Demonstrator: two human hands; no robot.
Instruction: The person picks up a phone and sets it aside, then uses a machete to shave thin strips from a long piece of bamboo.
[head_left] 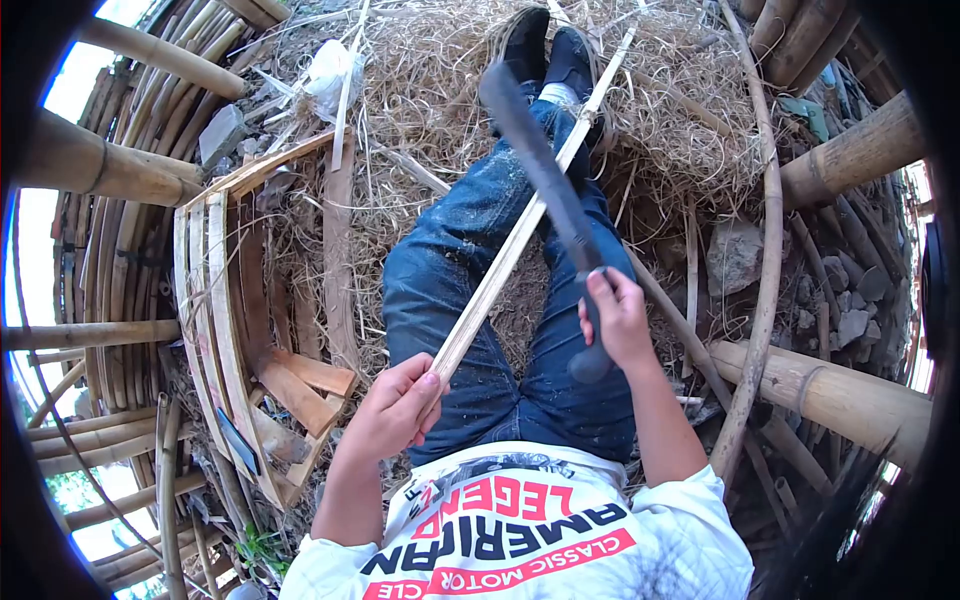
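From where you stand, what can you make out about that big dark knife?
The knife is long and dark; its broad blade looks like metal and has a rounded tip. The right hand grips the dark handle, whose bulbous end shows below the fingers. The blade slants away over the legs, tip toward the shoes. It crosses the pale strip in view; whether they touch, I cannot tell.

The single view is taken from the head, facing steeply down; hands [612, 318] are seen close, shoes [548, 50] farther, toward twelve o'clock.
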